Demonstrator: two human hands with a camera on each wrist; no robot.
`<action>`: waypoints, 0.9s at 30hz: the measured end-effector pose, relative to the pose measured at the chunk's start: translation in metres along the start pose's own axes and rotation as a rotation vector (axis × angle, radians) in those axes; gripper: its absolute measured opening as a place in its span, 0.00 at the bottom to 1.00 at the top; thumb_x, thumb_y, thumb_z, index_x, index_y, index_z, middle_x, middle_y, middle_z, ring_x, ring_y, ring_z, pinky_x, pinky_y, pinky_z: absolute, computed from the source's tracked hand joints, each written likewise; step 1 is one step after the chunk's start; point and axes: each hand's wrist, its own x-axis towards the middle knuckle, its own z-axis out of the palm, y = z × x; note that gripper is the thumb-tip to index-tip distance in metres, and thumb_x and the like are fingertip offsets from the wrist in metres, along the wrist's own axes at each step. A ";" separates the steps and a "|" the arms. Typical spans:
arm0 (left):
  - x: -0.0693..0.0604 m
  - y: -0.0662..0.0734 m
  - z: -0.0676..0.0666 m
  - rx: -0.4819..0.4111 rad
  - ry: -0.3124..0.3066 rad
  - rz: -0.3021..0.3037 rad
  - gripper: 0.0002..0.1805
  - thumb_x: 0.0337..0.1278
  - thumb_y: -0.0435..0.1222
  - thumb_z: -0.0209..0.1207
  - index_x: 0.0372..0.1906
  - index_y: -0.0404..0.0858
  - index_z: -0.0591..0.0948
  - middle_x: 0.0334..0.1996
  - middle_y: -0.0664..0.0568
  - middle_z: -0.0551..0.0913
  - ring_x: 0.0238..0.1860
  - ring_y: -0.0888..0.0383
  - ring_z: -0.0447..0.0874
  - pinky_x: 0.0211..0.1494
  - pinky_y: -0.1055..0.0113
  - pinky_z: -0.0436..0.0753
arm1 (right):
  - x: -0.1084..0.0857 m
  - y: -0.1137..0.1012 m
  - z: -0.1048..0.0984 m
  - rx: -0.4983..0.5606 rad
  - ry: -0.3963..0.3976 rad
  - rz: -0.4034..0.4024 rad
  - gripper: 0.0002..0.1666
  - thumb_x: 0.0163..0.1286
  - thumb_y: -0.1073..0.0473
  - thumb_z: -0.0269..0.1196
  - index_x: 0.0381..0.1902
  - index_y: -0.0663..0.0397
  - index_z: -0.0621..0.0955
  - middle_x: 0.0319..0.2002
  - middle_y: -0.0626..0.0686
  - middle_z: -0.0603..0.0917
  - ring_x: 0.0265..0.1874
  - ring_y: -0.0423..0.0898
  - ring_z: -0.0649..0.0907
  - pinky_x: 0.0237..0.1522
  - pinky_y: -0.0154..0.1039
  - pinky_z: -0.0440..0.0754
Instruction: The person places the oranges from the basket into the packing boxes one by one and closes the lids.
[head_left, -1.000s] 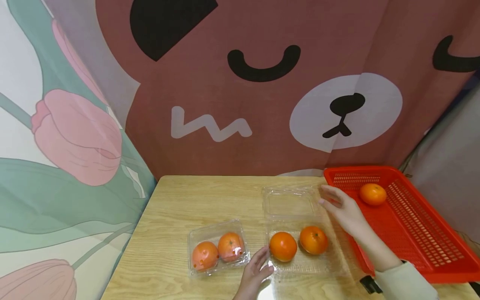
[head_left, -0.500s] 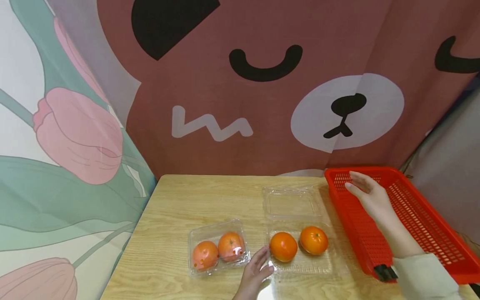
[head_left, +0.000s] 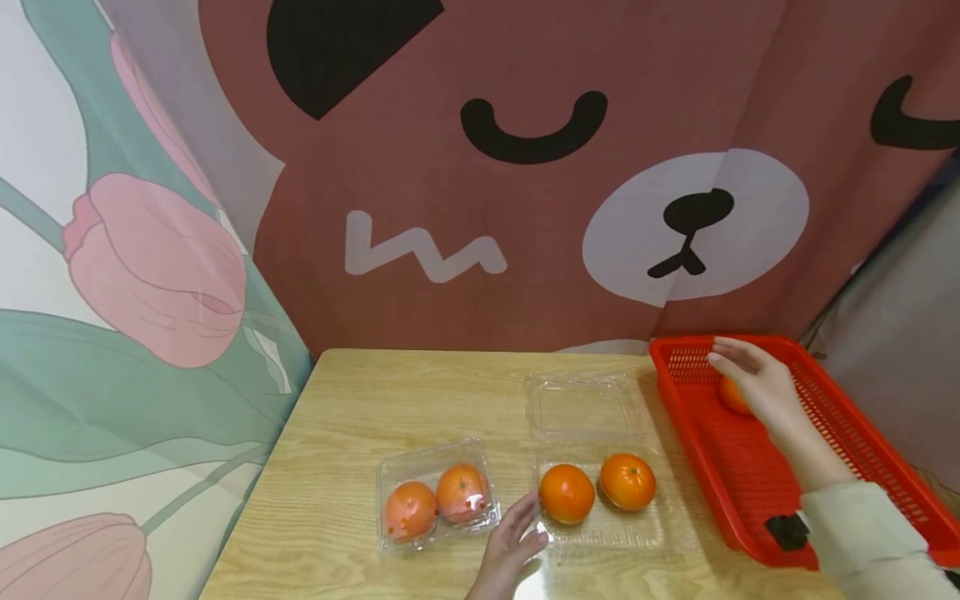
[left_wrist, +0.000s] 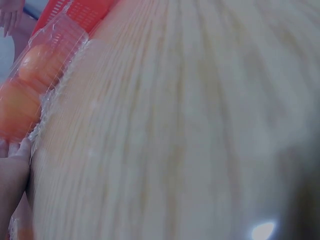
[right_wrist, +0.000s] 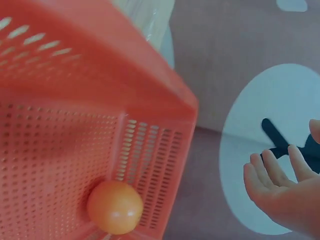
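Observation:
Two oranges (head_left: 628, 482) sit in the base of an open clear plastic clamshell box (head_left: 611, 533), its lid (head_left: 581, 404) folded back flat on the table. My left hand (head_left: 510, 546) rests at the left edge of that box, fingers relaxed. In the left wrist view, the fingers (left_wrist: 15, 147) show beside the box's edge. Over the red basket (head_left: 738, 483) hovers my right hand (head_left: 765, 392), fingers loosely bent and holding nothing. Below it lies a single orange (head_left: 733, 395), partly hidden by the hand; the right wrist view shows this orange (right_wrist: 115, 207) in the basket's corner, apart from the hand.
Left of my left hand stands a closed clear clamshell box (head_left: 442, 492) with two oranges inside. The wooden table (head_left: 420, 392) meets a curtain (head_left: 405, 308) with a bear print at its back edge. The basket's raised rim stands along the right side.
My right hand has moved right, from beside the open box to above the basket, and lately shifted slightly farther right. My left hand and the boxes have stayed in place.

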 end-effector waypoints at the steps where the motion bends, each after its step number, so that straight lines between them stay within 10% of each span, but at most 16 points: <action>1: 0.000 0.000 0.000 -0.001 -0.001 0.002 0.33 0.67 0.30 0.57 0.73 0.30 0.61 0.72 0.33 0.61 0.70 0.29 0.56 0.60 0.25 0.62 | 0.002 0.002 -0.001 0.002 -0.001 0.002 0.42 0.72 0.36 0.56 0.73 0.59 0.66 0.60 0.54 0.75 0.61 0.57 0.70 0.62 0.66 0.65; 10: 0.002 -0.002 -0.001 0.011 -0.005 0.005 0.32 0.68 0.30 0.56 0.73 0.30 0.60 0.72 0.32 0.62 0.70 0.29 0.56 0.58 0.23 0.61 | 0.019 0.028 -0.006 -0.060 0.018 0.012 0.42 0.74 0.39 0.54 0.71 0.65 0.66 0.63 0.67 0.72 0.61 0.64 0.69 0.57 0.63 0.69; 16: 0.001 0.001 0.000 0.006 -0.002 0.007 0.32 0.68 0.30 0.56 0.73 0.30 0.61 0.72 0.33 0.62 0.71 0.30 0.56 0.60 0.25 0.61 | 0.029 0.047 -0.010 -0.091 0.062 0.038 0.41 0.75 0.40 0.54 0.71 0.67 0.66 0.63 0.70 0.71 0.56 0.62 0.71 0.43 0.35 0.75; 20: 0.001 0.001 0.000 0.008 -0.001 -0.001 0.32 0.68 0.30 0.56 0.73 0.31 0.61 0.72 0.33 0.62 0.70 0.28 0.56 0.59 0.24 0.62 | 0.035 0.063 -0.013 -0.087 0.093 0.048 0.40 0.75 0.42 0.54 0.70 0.69 0.66 0.63 0.72 0.71 0.43 0.43 0.75 0.33 0.23 0.72; 27: 0.001 0.001 -0.001 0.007 -0.002 -0.022 0.32 0.68 0.31 0.57 0.74 0.33 0.61 0.72 0.33 0.60 0.69 0.25 0.56 0.56 0.23 0.63 | 0.044 0.084 -0.016 -0.112 0.172 0.120 0.40 0.74 0.42 0.55 0.68 0.70 0.68 0.62 0.72 0.72 0.49 0.59 0.74 0.36 0.30 0.70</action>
